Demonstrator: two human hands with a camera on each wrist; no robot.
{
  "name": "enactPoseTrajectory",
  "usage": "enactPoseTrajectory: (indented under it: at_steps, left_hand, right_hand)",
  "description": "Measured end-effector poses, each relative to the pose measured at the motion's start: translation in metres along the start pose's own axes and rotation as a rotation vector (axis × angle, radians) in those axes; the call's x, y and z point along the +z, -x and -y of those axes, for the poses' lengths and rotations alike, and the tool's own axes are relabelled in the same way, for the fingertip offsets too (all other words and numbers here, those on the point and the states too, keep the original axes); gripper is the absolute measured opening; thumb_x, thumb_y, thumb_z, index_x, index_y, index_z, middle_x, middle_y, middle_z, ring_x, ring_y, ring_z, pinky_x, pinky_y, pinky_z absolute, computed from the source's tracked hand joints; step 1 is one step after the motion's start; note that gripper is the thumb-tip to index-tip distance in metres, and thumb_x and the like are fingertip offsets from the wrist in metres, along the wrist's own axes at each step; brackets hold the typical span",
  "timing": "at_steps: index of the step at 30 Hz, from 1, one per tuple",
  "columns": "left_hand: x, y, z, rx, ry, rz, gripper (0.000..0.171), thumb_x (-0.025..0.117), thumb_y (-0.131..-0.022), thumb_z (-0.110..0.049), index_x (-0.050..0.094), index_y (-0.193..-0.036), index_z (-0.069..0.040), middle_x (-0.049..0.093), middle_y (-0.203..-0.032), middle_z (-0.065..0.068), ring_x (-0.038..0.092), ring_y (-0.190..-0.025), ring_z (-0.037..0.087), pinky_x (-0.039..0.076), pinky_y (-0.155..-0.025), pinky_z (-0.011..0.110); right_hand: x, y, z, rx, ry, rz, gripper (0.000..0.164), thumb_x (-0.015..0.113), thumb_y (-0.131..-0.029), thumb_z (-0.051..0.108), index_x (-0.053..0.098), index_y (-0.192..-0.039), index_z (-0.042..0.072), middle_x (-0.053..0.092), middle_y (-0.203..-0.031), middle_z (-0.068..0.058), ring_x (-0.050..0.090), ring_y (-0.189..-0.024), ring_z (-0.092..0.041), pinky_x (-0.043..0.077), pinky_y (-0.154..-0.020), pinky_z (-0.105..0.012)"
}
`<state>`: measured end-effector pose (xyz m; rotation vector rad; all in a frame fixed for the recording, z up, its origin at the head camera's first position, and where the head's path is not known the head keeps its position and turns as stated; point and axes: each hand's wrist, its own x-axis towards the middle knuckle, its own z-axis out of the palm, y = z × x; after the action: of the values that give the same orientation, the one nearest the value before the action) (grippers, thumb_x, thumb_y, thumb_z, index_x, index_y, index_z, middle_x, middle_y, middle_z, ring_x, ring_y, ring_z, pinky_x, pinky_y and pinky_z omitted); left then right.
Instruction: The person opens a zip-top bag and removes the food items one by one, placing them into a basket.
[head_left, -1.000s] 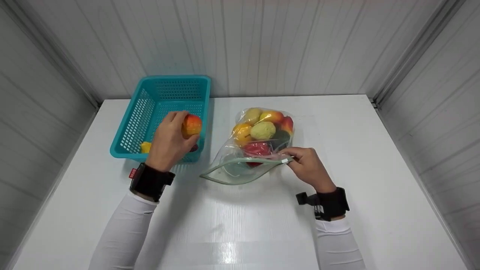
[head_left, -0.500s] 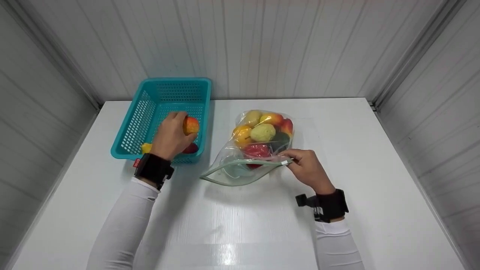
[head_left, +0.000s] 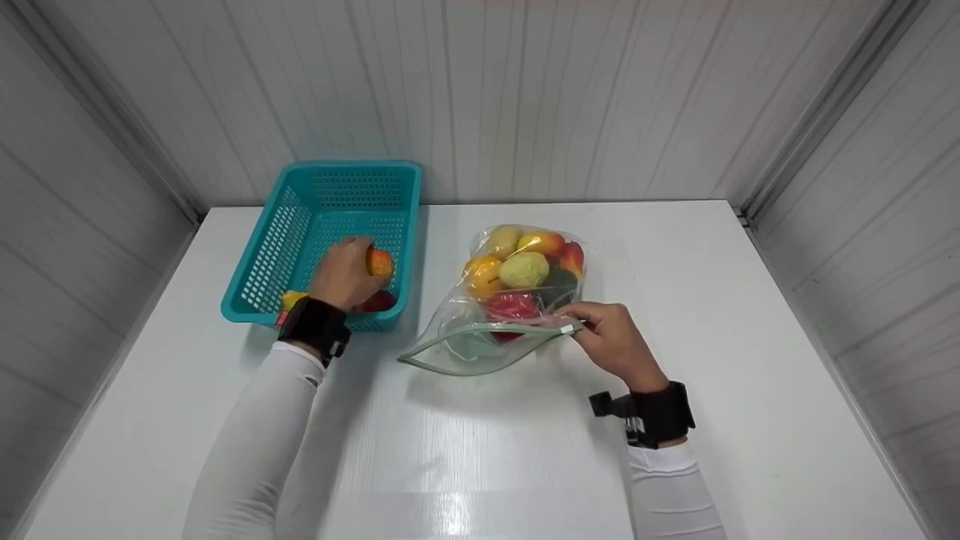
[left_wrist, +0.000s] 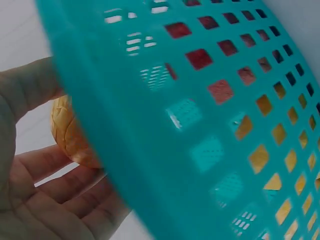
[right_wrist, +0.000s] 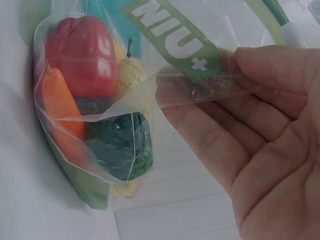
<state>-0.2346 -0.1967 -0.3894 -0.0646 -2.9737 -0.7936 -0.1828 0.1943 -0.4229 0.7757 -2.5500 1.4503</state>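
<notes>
My left hand (head_left: pixel 349 271) grips a round red-and-orange fruit (head_left: pixel 380 262) over the near part of the teal basket (head_left: pixel 247 296). In the left wrist view the fruit looks yellow-orange and wrinkled, partly behind the basket rim (left_wrist: pixel 95 110). A dark red item (head_left: pixel 377 301) and a yellow one (head_left: pixel 291 299) lie in the basket beneath the hand. My right hand (head_left: pixel 615 341) pinches the mouth of a clear zip bag (head_left: pixel 465 364) near its white slider (head_left: pixel 568 328). Inside the bag are a red bell pepper (right_wrist: pixel 82 55), an orange carrot-like piece (right_wrist: pixel 62 105), a dark green vegetable (right_wrist: pixel 120 145) and several yellow fruits.
Everything stands on a white table (head_left: pixel 465 450) with ribbed grey-white panels (head_left: pixel 487 97) at its back and sides. The basket is at the back left near the panel; the bag lies to its right with its mouth toward me.
My left hand has lowered with the fruit and shifted slightly left, from over the basket's right wall to within its rim. More of the dark red item shows. The right hand stays at the bag.
</notes>
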Motion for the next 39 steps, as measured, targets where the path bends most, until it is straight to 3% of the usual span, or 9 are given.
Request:
enactPoseTrajectory:
  at_steps: [8, 17, 26, 33, 39]
  left_hand:
    - [0.005, -0.009, 0.007, -0.024, -0.041, 0.043, 0.04, 0.074, -0.089, -0.014, 0.061, -0.119, 0.009, 0.064, -0.107, 0.026, 0.058, -0.094, 0.039, 0.053, -0.087, 0.052]
    - [0.008, -0.019, 0.008, -0.039, -0.09, 0.084, 0.04, 0.072, -0.091, -0.014, 0.06, -0.121, 0.009, 0.064, -0.108, 0.027, 0.058, -0.095, 0.039, 0.052, -0.087, 0.054]
    - [0.012, -0.024, 0.013, -0.033, -0.083, 0.13, 0.048, 0.074, -0.09, -0.011, 0.056, -0.129, 0.012, 0.062, -0.117, 0.031, 0.058, -0.102, 0.043, 0.051, -0.092, 0.056]
    - [0.017, -0.026, 0.017, -0.068, -0.073, 0.218, 0.037, 0.063, -0.097, -0.01, 0.059, -0.128, 0.009, 0.064, -0.116, 0.028, 0.057, -0.1, 0.039, 0.051, -0.092, 0.054]
    - [0.018, -0.025, 0.017, -0.085, -0.052, 0.231, 0.035, 0.058, -0.099, -0.009, 0.058, -0.13, 0.007, 0.064, -0.117, 0.026, 0.057, -0.101, 0.038, 0.051, -0.094, 0.054]
  right_hand:
    - [0.001, 0.0, 0.001, -0.003, -0.004, 0.003, 0.017, 0.064, -0.098, -0.002, 0.08, -0.104, 0.001, 0.078, -0.101, -0.009, 0.062, -0.083, -0.01, 0.049, -0.073, -0.02]
    - [0.002, 0.001, 0.0, -0.005, -0.006, 0.003, 0.016, 0.065, -0.098, -0.002, 0.08, -0.104, 0.001, 0.078, -0.1, -0.009, 0.061, -0.081, -0.01, 0.049, -0.072, -0.02]
    - [0.002, 0.0, 0.0, -0.014, 0.007, 0.0, 0.014, 0.067, -0.098, 0.0, 0.08, -0.103, 0.001, 0.078, -0.097, -0.008, 0.057, -0.075, -0.01, 0.046, -0.068, -0.02]
    - [0.001, 0.0, 0.0, -0.023, 0.027, -0.004, 0.014, 0.067, -0.096, -0.002, 0.08, -0.102, 0.0, 0.077, -0.095, -0.008, 0.057, -0.074, -0.011, 0.046, -0.068, -0.021]
    - [0.001, 0.001, 0.0, -0.021, 0.028, -0.01, 0.014, 0.067, -0.097, -0.001, 0.08, -0.102, 0.001, 0.077, -0.094, -0.007, 0.054, -0.072, -0.01, 0.044, -0.067, -0.021]
